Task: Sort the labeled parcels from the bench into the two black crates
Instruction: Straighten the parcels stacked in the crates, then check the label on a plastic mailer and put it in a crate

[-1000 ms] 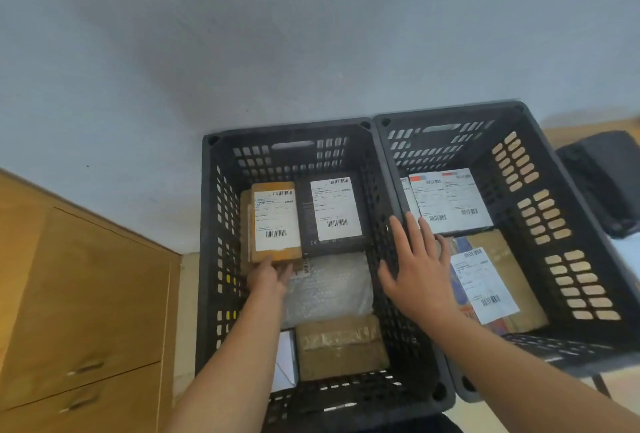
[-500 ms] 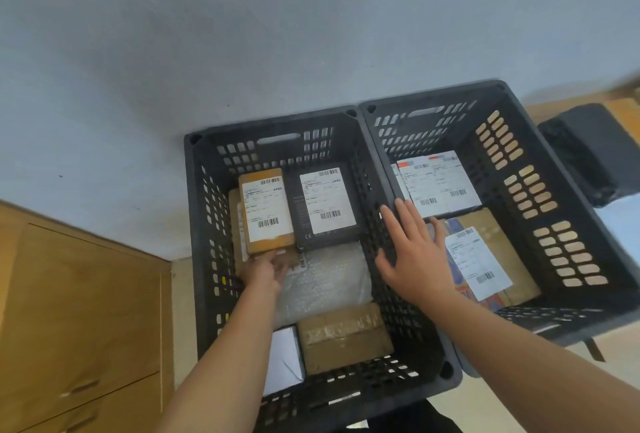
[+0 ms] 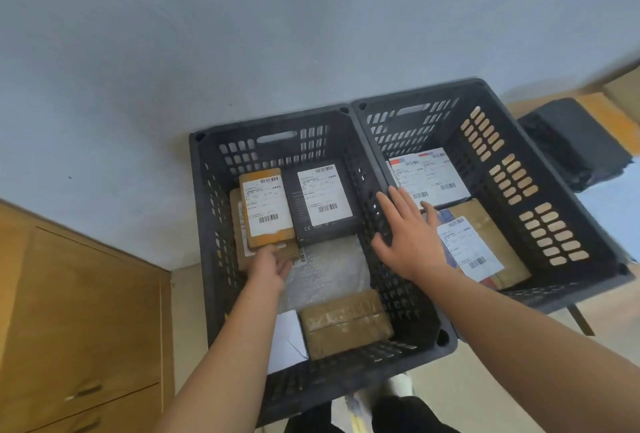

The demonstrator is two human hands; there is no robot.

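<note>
Two black crates stand side by side against the wall, the left crate (image 3: pixel 202 197) and the right crate (image 3: pixel 557 173). My left hand (image 3: pixel 272 268) reaches into the left crate, its fingers closed on the near edge of a labeled brown parcel (image 3: pixel 266 207) that lies on another brown box. Beside it lies a black labeled box (image 3: pixel 323 205). My right hand (image 3: pixel 410 237) rests flat with its fingers spread on the wall shared by the crates, holding nothing. In the right crate lie white labeled parcels (image 3: pixel 429 173) and a brown labeled parcel (image 3: pixel 485 242).
The left crate also holds a bubble-wrap parcel (image 3: pixel 329 273), a taped brown box (image 3: pixel 346 325) and a white envelope (image 3: pixel 287 339). A wooden cabinet with drawers (image 3: pixel 86 328) stands to the left. A black bag (image 3: pixel 575 145) lies on the bench to the right.
The view has shifted, so the crates sit slightly lower and to the right. My left hand stays at the brown parcel's near edge; my right hand stays on the dividing wall.
</note>
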